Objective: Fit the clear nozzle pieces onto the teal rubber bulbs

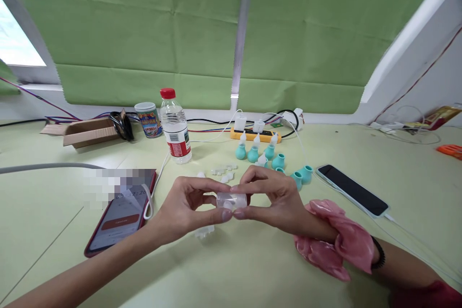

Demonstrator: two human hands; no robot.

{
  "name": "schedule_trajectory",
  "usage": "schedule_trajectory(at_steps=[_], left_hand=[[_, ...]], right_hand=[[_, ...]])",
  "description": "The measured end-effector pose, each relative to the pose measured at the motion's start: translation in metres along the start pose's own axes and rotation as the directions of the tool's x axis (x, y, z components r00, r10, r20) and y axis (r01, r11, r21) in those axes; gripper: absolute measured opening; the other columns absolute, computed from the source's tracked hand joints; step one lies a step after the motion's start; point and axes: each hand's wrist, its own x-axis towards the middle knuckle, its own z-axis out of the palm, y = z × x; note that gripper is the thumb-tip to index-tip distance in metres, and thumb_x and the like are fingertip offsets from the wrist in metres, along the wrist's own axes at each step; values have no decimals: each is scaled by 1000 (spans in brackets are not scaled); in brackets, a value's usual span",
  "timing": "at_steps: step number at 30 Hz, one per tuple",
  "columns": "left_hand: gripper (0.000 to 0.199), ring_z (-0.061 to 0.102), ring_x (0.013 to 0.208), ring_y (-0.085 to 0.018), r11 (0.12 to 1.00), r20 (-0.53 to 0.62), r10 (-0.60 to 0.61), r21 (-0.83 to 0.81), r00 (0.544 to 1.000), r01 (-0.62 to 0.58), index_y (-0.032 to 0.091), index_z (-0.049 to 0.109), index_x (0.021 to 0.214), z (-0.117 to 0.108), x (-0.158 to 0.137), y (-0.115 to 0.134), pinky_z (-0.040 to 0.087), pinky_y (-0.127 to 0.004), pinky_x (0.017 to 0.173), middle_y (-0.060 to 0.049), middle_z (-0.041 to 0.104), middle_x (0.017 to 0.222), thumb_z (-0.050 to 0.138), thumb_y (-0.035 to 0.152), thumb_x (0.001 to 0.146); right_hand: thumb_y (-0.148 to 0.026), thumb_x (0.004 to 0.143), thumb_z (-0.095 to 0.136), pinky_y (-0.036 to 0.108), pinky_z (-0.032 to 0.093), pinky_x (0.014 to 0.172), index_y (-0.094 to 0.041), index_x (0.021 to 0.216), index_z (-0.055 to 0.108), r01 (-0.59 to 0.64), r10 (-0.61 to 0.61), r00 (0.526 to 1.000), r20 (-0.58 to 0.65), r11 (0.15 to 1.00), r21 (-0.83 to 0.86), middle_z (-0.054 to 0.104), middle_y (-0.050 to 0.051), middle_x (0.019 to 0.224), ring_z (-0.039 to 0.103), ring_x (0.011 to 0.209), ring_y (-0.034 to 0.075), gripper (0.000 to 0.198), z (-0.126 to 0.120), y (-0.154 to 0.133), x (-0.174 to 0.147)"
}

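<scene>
Between both hands, above the table, a small clear plastic cylinder (231,200) lies on its side, with something whitish inside it. My left hand (191,204) pinches its left end between thumb and fingers. The right end is gripped the same way by my right hand (269,197), which has a pink scrunchie (339,238) at the wrist. Small translucent plastic pieces (225,172) lie just beyond the hands, and another such piece (205,232) is below the left hand. Farther back stand several teal rubber bulbs (252,155), some topped with clear nozzles (256,140).
A red-capped water bottle (175,127) stands behind the left hand, near a can (148,120) and an open cardboard box (90,132). Phones lie left (122,216) and right (353,190), with cables. An orange power strip (254,134) sits at the back below green blinds.
</scene>
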Motion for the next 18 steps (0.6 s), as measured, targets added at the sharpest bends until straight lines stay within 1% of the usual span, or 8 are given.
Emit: schedule_trajectory(at_steps=[3, 8, 12, 15, 18], left_hand=[[23, 61, 68, -17, 998, 8, 26, 50, 1000, -26, 18, 66, 81, 2, -3, 4, 52, -30, 62, -3, 67, 76, 68, 11, 59], [18, 59, 61, -16, 994, -14, 83, 69, 996, -82, 17, 65, 77, 5, -7, 8, 51, -31, 59, -2, 65, 67, 66, 11, 60], [16, 58, 62, -14, 990, -18, 88, 109, 996, -85, 16, 63, 77, 6, -5, 6, 51, -29, 60, -2, 64, 69, 66, 13, 61], [18, 59, 65, -15, 994, 3, 58, 90, 998, -58, 15, 61, 79, 6, -3, 2, 51, -28, 59, -3, 64, 72, 66, 15, 62], [16, 59, 66, -15, 996, -56, 23, 87, 998, -18, 14, 61, 75, 5, -2, 0, 51, -28, 58, -4, 63, 72, 67, 18, 61]], right_hand=[[-20, 61, 71, 24, 45, 52, -29, 93, 64, 50, -49, 998, 32, 999, -11, 54, 0, 72, 51, 60, 10, 34, 0, -4, -1], [-21, 63, 69, 23, 45, 51, -28, 94, 64, 107, -104, 993, 48, 992, -66, 54, 0, 71, 50, 59, 10, 32, 0, -8, -2], [-20, 64, 69, 22, 44, 52, -26, 94, 63, 122, -117, 992, 54, 988, -97, 54, 0, 71, 51, 61, 10, 32, 0, -6, -1], [-26, 64, 68, 23, 43, 53, -25, 92, 64, 99, -78, 988, 130, 982, -160, 55, 0, 70, 51, 61, 10, 29, -5, -7, 3], [-33, 65, 67, 25, 43, 58, -24, 98, 61, 112, -45, 974, 224, 949, -295, 59, 1, 73, 53, 64, 12, 35, -21, -14, 9]])
